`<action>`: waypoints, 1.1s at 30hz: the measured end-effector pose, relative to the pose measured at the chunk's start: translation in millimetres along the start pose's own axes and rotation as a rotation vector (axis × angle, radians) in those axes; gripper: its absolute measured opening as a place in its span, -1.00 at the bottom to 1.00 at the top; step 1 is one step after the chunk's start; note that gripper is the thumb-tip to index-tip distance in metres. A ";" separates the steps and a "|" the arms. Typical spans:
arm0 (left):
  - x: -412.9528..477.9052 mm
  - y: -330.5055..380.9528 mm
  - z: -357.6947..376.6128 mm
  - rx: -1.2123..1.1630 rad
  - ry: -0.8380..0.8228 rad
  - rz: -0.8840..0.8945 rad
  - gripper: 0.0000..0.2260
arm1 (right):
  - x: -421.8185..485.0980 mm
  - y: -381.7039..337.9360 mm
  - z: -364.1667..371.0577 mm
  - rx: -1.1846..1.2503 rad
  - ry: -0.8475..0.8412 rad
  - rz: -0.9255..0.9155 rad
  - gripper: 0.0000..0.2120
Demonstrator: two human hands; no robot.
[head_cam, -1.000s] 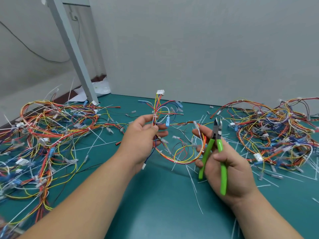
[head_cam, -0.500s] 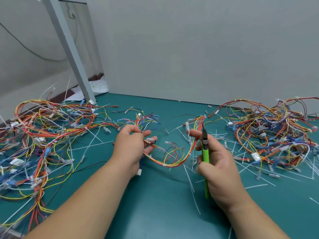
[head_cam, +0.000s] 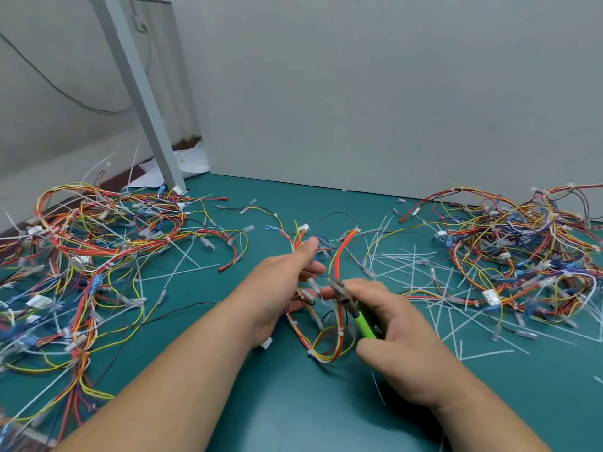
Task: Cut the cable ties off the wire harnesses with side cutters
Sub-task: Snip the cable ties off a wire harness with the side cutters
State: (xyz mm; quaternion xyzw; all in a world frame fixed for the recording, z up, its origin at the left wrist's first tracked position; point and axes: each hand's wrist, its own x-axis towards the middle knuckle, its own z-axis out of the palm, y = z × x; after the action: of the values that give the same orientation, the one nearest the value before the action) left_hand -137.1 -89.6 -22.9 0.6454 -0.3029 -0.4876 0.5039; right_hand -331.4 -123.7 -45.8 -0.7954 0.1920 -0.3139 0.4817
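The right hand (head_cam: 401, 347) closes its grip round the green handles of the side cutters (head_cam: 354, 309). Their nose is at the wire harness (head_cam: 326, 357), looped on the counter (head_cam: 293, 402) just left of the cutters. Nip only the white tie, sparing insulation. Blur hides the jaws, and whether the left hand (head_cam: 277, 285), left of them, pinches the wires.

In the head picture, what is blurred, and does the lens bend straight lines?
Head view: motion blur smears the side cutters and the right hand gripping them, also the left hand and its wire harness; the right harness pile is sharper. Head view: the wide lens tilts the grey post; light is even, shadows soft.
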 end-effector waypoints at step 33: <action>3.4 93.1 -21.6 -0.432 -0.013 0.415 -0.80 | 7.5 10.9 -5.7 0.392 0.480 0.139 -0.39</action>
State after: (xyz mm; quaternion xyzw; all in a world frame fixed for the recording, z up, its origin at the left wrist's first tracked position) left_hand -106.4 -113.7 64.5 0.4445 -0.3208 -0.4315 0.7164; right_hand -329.8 -137.0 -51.2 -0.5757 0.2898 -0.4901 0.5869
